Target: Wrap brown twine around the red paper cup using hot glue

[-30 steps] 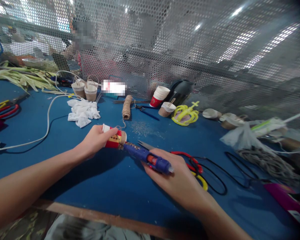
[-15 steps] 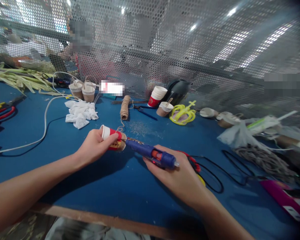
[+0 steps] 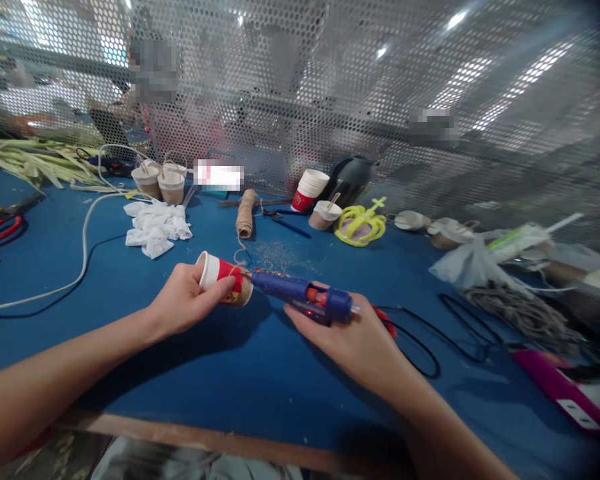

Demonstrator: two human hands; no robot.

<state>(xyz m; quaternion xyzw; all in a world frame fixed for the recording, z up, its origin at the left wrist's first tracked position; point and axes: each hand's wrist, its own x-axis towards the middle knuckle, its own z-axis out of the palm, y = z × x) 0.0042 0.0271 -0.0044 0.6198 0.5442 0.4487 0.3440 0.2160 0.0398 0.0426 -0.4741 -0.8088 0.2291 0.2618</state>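
My left hand (image 3: 187, 300) is closed round a red and white paper cup (image 3: 211, 270) that lies tilted on its side, its open rim to the left. Brown twine is wound at the cup's base end, and a strand runs back to the twine roll (image 3: 246, 215). In my right hand (image 3: 350, 340) is a blue glue gun (image 3: 293, 291) with a small red light lit. Its nozzle points left and is at the cup's base end, near my left thumb; whether it touches cannot be made out.
Behind are white lace (image 3: 157, 227), blue-handled pliers (image 3: 293, 224), stacked cups (image 3: 310, 190) and a yellow crown-shaped frame (image 3: 361, 225). Red-handled scissors (image 3: 3, 230) lie left. Black cable (image 3: 430, 363), grey cord and a purple power strip (image 3: 555, 387) are at right.
The view has shifted slightly. The cup has turned a little in my left hand, and the glue gun sits more level, its nozzle still by the cup's base end.
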